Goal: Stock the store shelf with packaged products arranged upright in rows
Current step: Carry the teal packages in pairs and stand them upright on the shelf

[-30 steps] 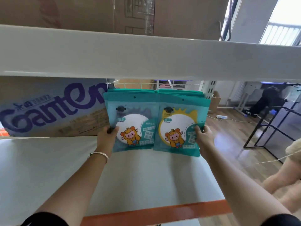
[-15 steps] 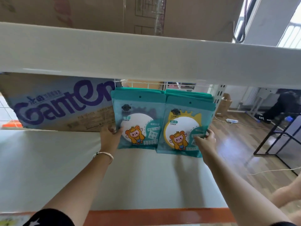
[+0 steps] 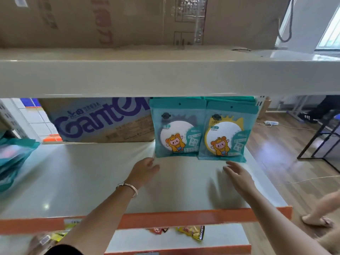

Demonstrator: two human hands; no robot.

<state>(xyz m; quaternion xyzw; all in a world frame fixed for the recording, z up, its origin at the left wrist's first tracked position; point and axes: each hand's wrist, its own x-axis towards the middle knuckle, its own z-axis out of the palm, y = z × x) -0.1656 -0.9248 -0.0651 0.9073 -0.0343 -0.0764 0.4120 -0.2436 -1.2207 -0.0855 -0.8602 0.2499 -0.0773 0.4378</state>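
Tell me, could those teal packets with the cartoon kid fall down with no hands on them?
They might. The left hand and right hand hover just short of them, so nothing props the fronts of the left row and right row; these flat packets could tip forward. The right row also stands near the open right end of the shelf, so a bump might send it off.

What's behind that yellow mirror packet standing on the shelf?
Behind the yellow mirror packet, only the top edges of more teal packets show. Their fronts are covered, so their number and design cannot be told.
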